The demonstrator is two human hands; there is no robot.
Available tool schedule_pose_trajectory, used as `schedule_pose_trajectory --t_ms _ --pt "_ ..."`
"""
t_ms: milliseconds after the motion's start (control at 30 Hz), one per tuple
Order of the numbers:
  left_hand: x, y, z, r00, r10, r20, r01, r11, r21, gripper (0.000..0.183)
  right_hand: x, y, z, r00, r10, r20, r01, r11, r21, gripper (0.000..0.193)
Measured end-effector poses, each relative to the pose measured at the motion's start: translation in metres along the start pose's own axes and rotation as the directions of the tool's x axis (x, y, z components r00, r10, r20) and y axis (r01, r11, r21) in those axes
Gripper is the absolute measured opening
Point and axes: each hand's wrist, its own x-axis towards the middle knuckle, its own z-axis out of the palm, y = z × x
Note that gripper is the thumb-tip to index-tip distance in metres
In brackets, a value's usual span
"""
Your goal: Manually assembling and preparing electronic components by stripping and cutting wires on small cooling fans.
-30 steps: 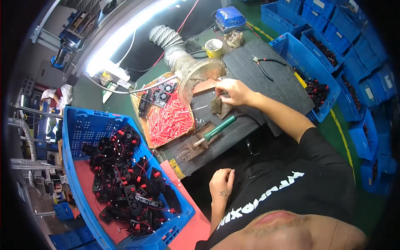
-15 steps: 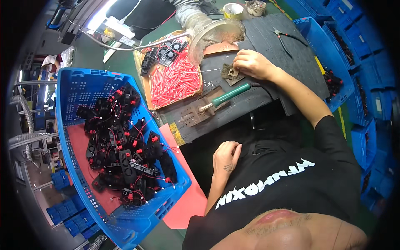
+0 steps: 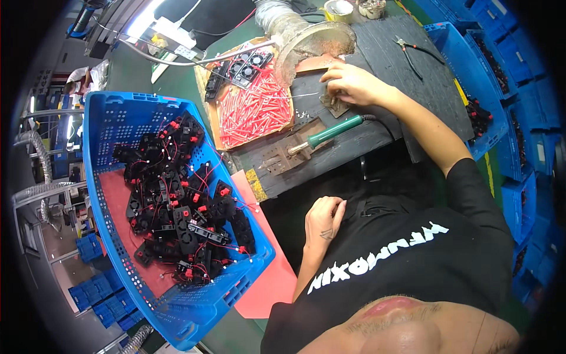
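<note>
My right hand (image 3: pixel 355 85) is over the dark board, fingers curled down in a pinch above a dirty brown pad (image 3: pixel 336 107). Whatever its fingertips hold is hidden beneath them. A thin silvery wire (image 3: pixel 303 95) ends just left of those fingers. Nearer to me, a soldering iron with a green handle (image 3: pixel 336 131) lies with its metal tip in a worn brown stand (image 3: pixel 289 158). My left hand (image 3: pixel 322 219) rests in my lap, back upward, its fingers loosely folded, with nothing visible in them.
On the left, a blue crate (image 3: pixel 236 289) holds black fans with red parts. A carton of red-and-white sleeves (image 3: pixel 253 112) and a fume duct mouth (image 3: pixel 295 53) stand behind the iron. Pliers (image 3: pixel 410 59) lie at the right, beside more blue crates (image 3: pixel 439 44).
My right hand has moved left across the dirty pad and now covers the small block seen there before. The whole view has shifted slightly. My left hand stays in my lap.
</note>
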Motion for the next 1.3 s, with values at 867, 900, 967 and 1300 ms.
schedule_pose_trajectory --t_ms 867,900,967,1300 --pt "-0.01 -0.007 -0.004 0.999 -0.049 -0.017 0.049 0.999 0.009 0.007 -0.015 -0.011 -0.011 0.999 0.041 0.008 -0.041 0.998 0.042 0.041" --pt "-0.01 -0.008 -0.004 0.999 -0.051 -0.019 0.051 0.999 0.011 0.007 -0.013 -0.012 -0.011 0.999 0.039 0.008 -0.039 0.998 0.044 0.041" --pt "-0.01 -0.008 -0.003 0.999 -0.029 -0.015 0.029 0.999 0.02 0.007 -0.009 -0.016 -0.009 0.992 0.104 0.068 -0.101 0.993 -0.055 0.058" --pt "-0.01 -0.012 0.0 0.999 -0.011 -0.032 0.012 1.0 0.016 0.008 -0.024 -0.013 0.003 0.994 -0.012 0.113 0.017 0.999 -0.044 0.05"
